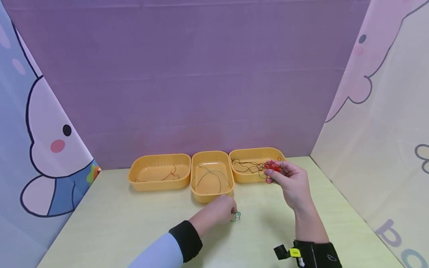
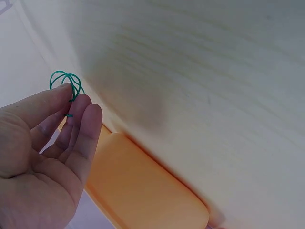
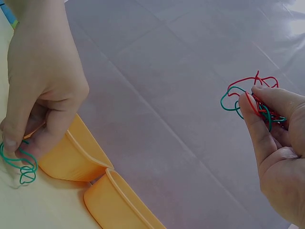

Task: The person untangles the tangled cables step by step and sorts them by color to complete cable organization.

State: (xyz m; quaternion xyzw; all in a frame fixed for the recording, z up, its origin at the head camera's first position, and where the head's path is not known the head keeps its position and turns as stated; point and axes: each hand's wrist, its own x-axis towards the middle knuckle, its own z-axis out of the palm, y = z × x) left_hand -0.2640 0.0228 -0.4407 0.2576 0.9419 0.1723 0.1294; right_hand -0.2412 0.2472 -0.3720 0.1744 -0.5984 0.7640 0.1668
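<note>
My left hand (image 1: 218, 210) is just in front of the middle tray and pinches a small looped bundle of thin green wire (image 2: 66, 81) between thumb and fingertips. Loops of it stick out past the fingers. Raised in front of the right tray, my right hand (image 1: 295, 182) pinches a tangle of red and green wire (image 3: 257, 102). Part of that tangle is hidden by the fingers. In the middle yellow tray (image 1: 200, 199) lie pale green wires (image 1: 214, 173). The left yellow tray (image 1: 157, 186) holds a few thin reddish wires (image 1: 171, 175).
Behind my right hand stands a third yellow tray (image 1: 246, 178), with dark, tangled wires (image 1: 246, 163) in it. All three trays stand side by side at the back of the pale table (image 1: 134, 227), near a purple backdrop (image 1: 201, 93). Printed panels rise at both sides.
</note>
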